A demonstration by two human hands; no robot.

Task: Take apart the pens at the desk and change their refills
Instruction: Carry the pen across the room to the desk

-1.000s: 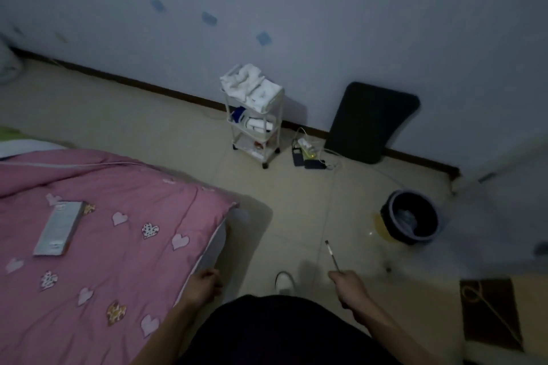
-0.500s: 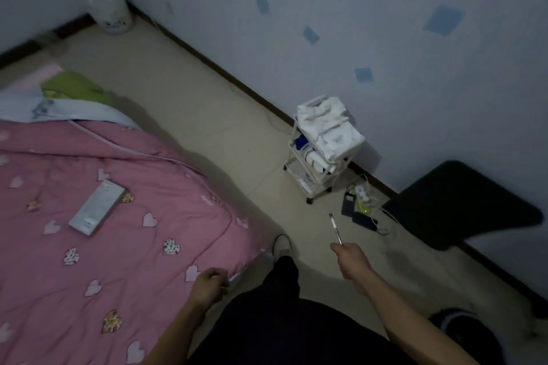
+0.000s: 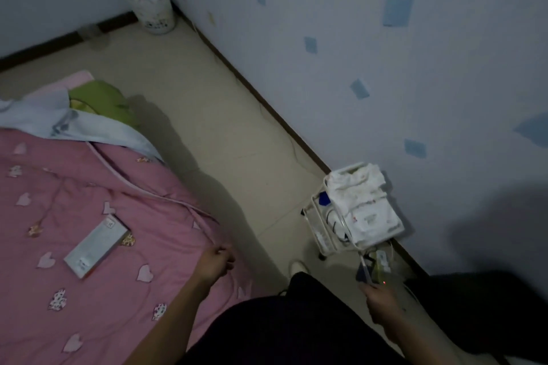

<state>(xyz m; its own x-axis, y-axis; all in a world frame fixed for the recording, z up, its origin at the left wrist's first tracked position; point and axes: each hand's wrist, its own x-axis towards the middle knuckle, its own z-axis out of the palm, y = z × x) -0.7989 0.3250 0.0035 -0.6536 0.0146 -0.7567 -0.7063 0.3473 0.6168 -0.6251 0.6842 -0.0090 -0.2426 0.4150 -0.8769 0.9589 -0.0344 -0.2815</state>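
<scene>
We record the right grip clenched around the lower end of a thin pen, low at the right of the view. The pen rises up and away from that grip. Its far tip lies, in the picture, against the foot of a white trolley; we cannot tell whether the two touch. Folded white cloths lie on the trolley's top shelf. Just beyond the right grip, on the floor, sits a small cluster of devices showing one red light; the light is too dim to identify them.

The left grip hangs over the near edge of a pink quilt, fingers curled. We cannot tell whether it pinches the fabric or holds nothing. To the left of that grip, well apart, a flat grey box lies on the quilt. Between the two grips we note dark trousers and, just beyond them, a pale shoe. Far beyond the left grip, a white bin stands in the corner of the room.
</scene>
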